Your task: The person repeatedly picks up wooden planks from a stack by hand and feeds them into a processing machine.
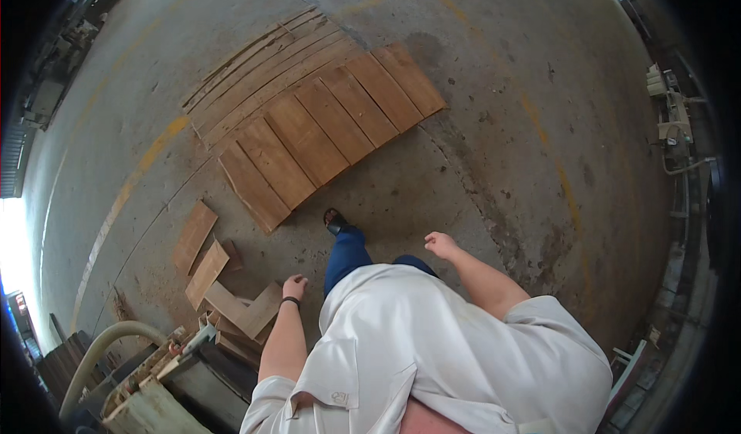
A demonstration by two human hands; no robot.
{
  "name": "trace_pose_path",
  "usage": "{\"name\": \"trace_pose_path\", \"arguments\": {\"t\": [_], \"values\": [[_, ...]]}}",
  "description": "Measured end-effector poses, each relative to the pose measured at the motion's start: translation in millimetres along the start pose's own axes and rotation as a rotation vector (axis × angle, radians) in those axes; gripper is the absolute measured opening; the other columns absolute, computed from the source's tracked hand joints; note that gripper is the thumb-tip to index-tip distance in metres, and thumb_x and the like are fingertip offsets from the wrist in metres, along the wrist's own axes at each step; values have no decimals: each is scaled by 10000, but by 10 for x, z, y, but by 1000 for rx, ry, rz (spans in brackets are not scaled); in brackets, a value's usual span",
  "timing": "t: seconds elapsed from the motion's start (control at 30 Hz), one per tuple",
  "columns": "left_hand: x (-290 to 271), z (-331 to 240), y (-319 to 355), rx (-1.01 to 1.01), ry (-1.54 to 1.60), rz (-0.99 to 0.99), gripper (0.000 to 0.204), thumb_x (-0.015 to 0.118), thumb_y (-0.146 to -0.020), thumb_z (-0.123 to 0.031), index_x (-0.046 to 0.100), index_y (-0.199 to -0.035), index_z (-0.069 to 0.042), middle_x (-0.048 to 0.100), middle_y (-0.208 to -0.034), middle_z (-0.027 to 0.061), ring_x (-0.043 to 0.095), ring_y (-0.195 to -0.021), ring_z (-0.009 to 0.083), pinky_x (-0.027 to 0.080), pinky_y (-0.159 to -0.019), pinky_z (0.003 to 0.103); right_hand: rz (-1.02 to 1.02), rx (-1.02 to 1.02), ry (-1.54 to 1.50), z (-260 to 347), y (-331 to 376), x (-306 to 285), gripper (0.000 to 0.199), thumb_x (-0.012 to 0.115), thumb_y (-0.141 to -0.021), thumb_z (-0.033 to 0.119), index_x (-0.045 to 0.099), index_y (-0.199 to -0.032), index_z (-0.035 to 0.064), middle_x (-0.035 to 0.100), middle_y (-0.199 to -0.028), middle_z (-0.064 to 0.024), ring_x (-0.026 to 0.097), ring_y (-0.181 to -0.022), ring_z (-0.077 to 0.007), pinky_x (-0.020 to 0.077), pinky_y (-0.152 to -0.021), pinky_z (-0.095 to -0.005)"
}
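My left hand [295, 287], with a dark band on the wrist, hangs at my side with loosely curled fingers and holds nothing that I can see. Close by it are loose brown wooden offcuts [263, 309], heaped on the floor. On the other side, my right hand [441, 245] is held out over the bare floor, its fingers curled in, also with nothing visible in it. In front of me lies a row of wide brown wooden boards [307, 138], side by side. Beyond them are long, narrow wooden strips [266, 70]. Both hands are apart from all the wood.
A machine with a pale hose [104, 341] stands at the lower left. My sandalled foot [333, 219] is close to the near edge of the boards. Worn yellow lines [532, 114] cross the stained concrete floor. Equipment [675, 118] runs along the far right side.
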State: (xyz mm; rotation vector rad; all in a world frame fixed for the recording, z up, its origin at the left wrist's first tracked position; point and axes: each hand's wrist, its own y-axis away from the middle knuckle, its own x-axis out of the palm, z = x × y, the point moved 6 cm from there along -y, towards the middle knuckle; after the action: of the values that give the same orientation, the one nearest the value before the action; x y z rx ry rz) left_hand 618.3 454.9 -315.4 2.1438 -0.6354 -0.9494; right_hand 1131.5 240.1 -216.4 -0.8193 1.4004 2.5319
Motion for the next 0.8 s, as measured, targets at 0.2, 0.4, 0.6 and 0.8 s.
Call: {"name": "trace_pose_path", "arguments": {"t": [0.2, 0.4, 0.6, 0.8], "values": [[-404, -1191, -1090, 66, 158, 0, 407, 690, -898, -207, 649, -1241, 8, 718, -1086, 149, 686, -968, 217, 538, -857, 334, -36, -3, -196, 860, -1091, -447, 356, 698, -866, 173, 661, -1194, 38, 716, -1008, -91, 672, -929, -189, 525, -837, -323], [-42, -1770, -1868, 34, 447, 19, 425, 673, -941, -125, 556, -1313, 43, 655, -1018, 66, 613, -789, 108, 479, -616, 220, 41, -26, -76, 1151, -2392, -443, 361, 705, -862, 159, 659, -1192, 22, 702, -1033, -115, 668, -955, -222, 521, -871, -340], [660, -1427, -2628, -124, 513, -48, 449, 675, -934, -106, 535, -1336, 38, 658, -1072, 84, 612, -806, 107, 491, -623, 218, 131, -59, 146, 1049, -3987, -253, 434, 733, -841, 171, 648, -1240, 23, 676, -1161, -164, 655, -1074, -298, 509, -953, -382], [1718, -1771, -3375, -200, 331, 2, 580, 693, -904, -139, 464, -1415, 13, 602, -1319, 209, 616, -1185, 278, 487, -1018, 370, 205, 61, 63, 546, -5195, -169, 490, 714, -852, 212, 608, -1287, 14, 595, -1346, -183, 603, -1205, -305, 479, -1016, -398]]}}
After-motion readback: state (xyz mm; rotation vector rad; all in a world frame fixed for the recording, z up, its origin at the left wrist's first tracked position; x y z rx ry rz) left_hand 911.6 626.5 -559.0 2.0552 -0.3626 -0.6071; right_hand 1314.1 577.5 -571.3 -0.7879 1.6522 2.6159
